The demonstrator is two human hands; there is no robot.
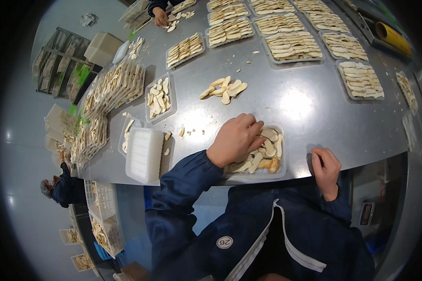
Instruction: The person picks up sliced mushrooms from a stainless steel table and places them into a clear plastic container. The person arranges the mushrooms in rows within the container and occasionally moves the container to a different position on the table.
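My left hand (235,138) reaches over a clear plastic tray (284,149) near the table's front edge. Its fingers are bent down among pale, mushroom-like slices (269,147); whether they pinch one is hidden. Browner pieces (270,164) lie in the tray's near right corner. My right hand (326,170) rests at the table edge, right of this tray, with its fingers curled and nothing visible in them. Beyond the tray, a loose pile of slices (225,89) lies on the metal table (302,80). Left of that pile is another tray of loose slices (158,97).
Filled trays (293,47) stand in rows at the back and right. Stacked empty trays (144,154) stand at the left, near stacked full ones (116,84). A co-worker's hand (160,17) touches slices at the far edge. Another person (65,186) is at far left.
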